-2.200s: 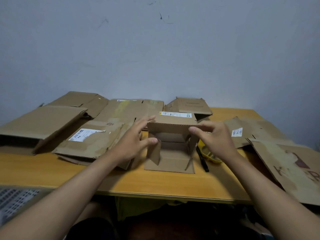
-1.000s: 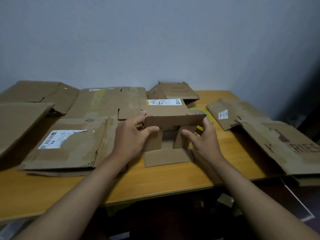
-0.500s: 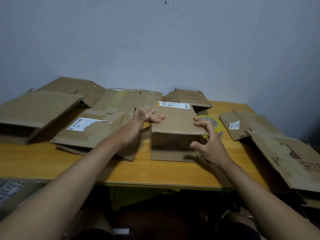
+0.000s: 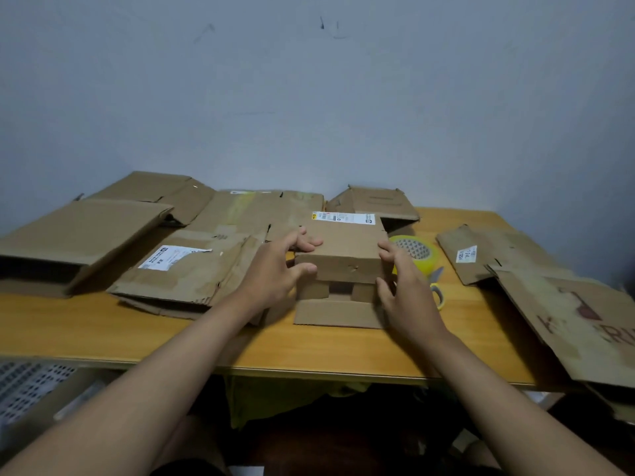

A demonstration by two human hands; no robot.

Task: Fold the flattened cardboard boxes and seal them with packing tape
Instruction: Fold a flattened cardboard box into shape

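A small cardboard box [image 4: 343, 242] with a white label on its far edge stands in the middle of the wooden table [image 4: 137, 338]. Its top flap is folded down over the front, the two side flaps are turned in, and the bottom flap lies flat on the table. My left hand [image 4: 275, 273] grips the box's left corner, fingers on top and thumb on the front flap. My right hand [image 4: 402, 286] holds the right side, fingers curled at the top edge. A yellow roll of packing tape [image 4: 417, 252] lies just right of the box.
Flattened boxes lie around: a labelled one [image 4: 178, 269] on the left, a large one [image 4: 68, 235] at far left, more at the back [image 4: 261, 211] and right [image 4: 584, 321]. Scissors with a yellow handle [image 4: 439, 297] rest beside my right hand. A white perforated basket [image 4: 27, 379] sits below the table's left edge.
Both hands have closed in on the box's sides after being spread apart. The top flap now hangs down over the front opening, with the side flaps folded in.
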